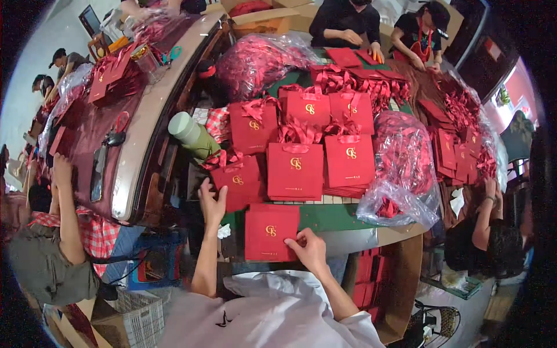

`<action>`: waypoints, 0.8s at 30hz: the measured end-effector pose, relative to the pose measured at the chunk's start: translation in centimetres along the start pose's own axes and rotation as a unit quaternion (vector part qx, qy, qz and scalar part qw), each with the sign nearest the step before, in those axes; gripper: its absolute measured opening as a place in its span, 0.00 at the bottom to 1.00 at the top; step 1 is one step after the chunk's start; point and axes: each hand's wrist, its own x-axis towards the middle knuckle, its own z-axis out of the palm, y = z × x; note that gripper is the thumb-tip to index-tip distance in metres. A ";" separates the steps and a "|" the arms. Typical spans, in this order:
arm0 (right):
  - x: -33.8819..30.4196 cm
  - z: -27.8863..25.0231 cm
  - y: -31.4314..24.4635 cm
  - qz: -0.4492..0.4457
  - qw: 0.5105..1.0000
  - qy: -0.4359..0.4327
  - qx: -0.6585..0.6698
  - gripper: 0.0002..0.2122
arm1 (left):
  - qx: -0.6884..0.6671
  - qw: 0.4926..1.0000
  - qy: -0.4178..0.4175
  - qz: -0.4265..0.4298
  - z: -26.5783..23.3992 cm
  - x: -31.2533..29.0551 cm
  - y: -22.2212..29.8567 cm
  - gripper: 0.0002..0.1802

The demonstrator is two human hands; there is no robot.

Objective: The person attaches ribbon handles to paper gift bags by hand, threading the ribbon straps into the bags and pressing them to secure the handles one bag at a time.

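A flat red paper bag (261, 242) with gold print lies at the table's front edge; no ribbon handle shows on it. My right hand (309, 249) pinches its right edge between thumb and fingers. Left of the bag, my left hand (212, 202) is raised with fingers apart, holding nothing. It is close to a tilted red bag (241, 188) with a ribbon handle. Beyond my hands, stacked red bags with ribbon handles (295, 180) stand in rows, another stack (349, 162) to their right.
A clear plastic sack of red ribbon (403, 156) sits at the right, another sack (255, 64) at the back left. A green bottle (194, 136) stands left. An open carton (400, 278) with red bags is below the table's right edge. Co-workers sit around.
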 end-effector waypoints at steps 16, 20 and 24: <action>1.2 -13.0 9.7 0.060 0.985 -0.084 0.141 0.13 | 0.010 0.966 -0.039 0.257 1.6 -9.5 10.1 0.15; 0.7 -14.1 9.4 0.080 0.993 -0.055 0.074 0.12 | -0.029 0.959 -0.115 0.259 3.4 -12.2 11.1 0.12; 0.5 -13.1 8.2 0.068 0.995 0.065 0.023 0.10 | -0.036 0.953 -0.169 0.247 4.3 -13.4 12.1 0.12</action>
